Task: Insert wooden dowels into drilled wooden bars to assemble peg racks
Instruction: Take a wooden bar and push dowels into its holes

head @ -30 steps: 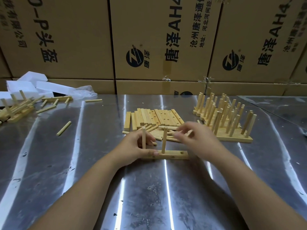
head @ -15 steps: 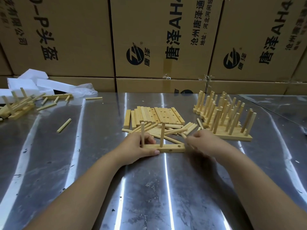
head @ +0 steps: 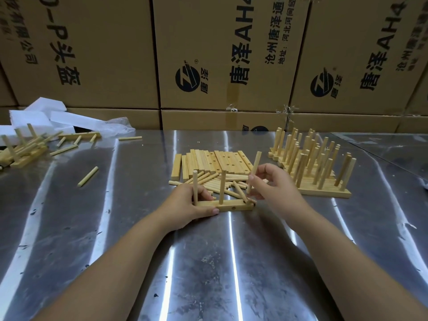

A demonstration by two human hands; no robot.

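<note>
Steel tabletop (head: pixel 115 228) runs up to a wall of printed cardboard boxes (head: pixel 220 54), and the person works at its middle. The left hand (head: pixel 185 202) grips the near bar (head: pixel 234 207) at its left end, thumb along the front edge and fingers curled behind, just as it did half a second ago. The bar has not shifted. Two pegs stand upright in it, one by the hand (head: pixel 195 188) and one at the middle (head: pixel 222 186).

What has changed is the right hand (head: pixel 273 184). A moment ago it was down at the loose dowels (head: pixel 215 181) by the bar's right end. Now it has lifted clear and pinches a single dowel (head: pixel 254 170) between thumb and fingertips, holding it nearly upright, tilted a little right, above the bar's right end and apart from it. Another dowel (head: pixel 240 193) lies slanted with its lower tip at that end; whether it sits in a hole I cannot tell.

Behind the loose dowels lies the row of drilled bars (head: pixel 215 162), and to the right stand the finished racks (head: pixel 312 167), all as before. Far left are a jumble of racks (head: pixel 20 149), a stray dowel (head: pixel 88 176) and white foam blocks (head: pixel 46 117).
</note>
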